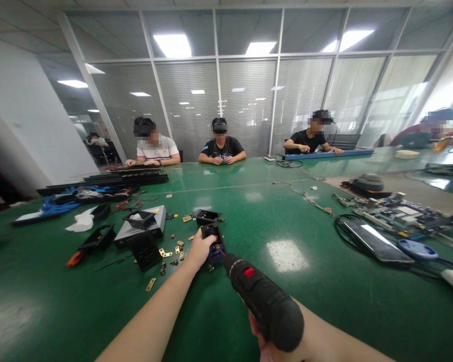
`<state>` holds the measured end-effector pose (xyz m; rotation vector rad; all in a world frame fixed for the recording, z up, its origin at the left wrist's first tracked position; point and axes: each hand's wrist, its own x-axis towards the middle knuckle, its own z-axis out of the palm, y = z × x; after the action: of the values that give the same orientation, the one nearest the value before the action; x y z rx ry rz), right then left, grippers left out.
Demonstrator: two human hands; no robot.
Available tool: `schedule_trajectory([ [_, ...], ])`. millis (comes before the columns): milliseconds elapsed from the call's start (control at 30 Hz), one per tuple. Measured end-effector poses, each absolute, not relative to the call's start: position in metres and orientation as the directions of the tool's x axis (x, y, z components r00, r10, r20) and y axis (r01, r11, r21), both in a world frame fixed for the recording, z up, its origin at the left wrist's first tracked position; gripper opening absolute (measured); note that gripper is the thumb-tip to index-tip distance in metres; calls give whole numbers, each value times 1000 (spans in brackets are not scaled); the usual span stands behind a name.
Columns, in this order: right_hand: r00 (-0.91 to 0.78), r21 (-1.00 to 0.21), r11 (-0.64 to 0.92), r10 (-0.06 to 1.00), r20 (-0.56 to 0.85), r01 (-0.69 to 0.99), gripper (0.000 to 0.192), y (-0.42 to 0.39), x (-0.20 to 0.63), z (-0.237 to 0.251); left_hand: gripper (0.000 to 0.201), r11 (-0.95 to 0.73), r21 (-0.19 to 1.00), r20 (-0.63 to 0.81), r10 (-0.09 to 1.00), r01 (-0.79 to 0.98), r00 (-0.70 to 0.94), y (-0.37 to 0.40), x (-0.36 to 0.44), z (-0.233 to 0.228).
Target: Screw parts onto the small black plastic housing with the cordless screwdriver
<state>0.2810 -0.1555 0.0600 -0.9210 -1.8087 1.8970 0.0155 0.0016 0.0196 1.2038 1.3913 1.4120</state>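
Left hand [200,250] fingers clasp one black plastic housing [213,241]; right hand [262,339] fingers grip one electric screwdriver [262,299]. One more housing [207,217] sits just beyond.

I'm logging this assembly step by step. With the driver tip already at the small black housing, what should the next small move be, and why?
Probably squeeze the trigger and drive the screw. The left hand steadies the black housing on the green table, and the right hand holds the electric screwdriver with its tip inside the housing; the screw itself is too small to see.
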Motion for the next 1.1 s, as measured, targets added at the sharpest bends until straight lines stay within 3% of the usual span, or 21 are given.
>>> schedule_trajectory([
  [233,-702,-995,-97,706,-95,38,59,-158,288,41,40,-11,997,27,978,79,-205,4,10,16],
  [500,-685,-985,41,724,-88,170,64,-149,277,31,37,-35,996,51,978,82,-202,3,12,16],
  [867,-623,-962,-86,746,-235,259,48,-155,276,39,36,-62,993,83,973,103,-213,13,7,3],
  [1100,-668,-979,-100,718,-196,180,51,-157,282,40,38,-46,992,70,975,113,-211,11,8,7],
])
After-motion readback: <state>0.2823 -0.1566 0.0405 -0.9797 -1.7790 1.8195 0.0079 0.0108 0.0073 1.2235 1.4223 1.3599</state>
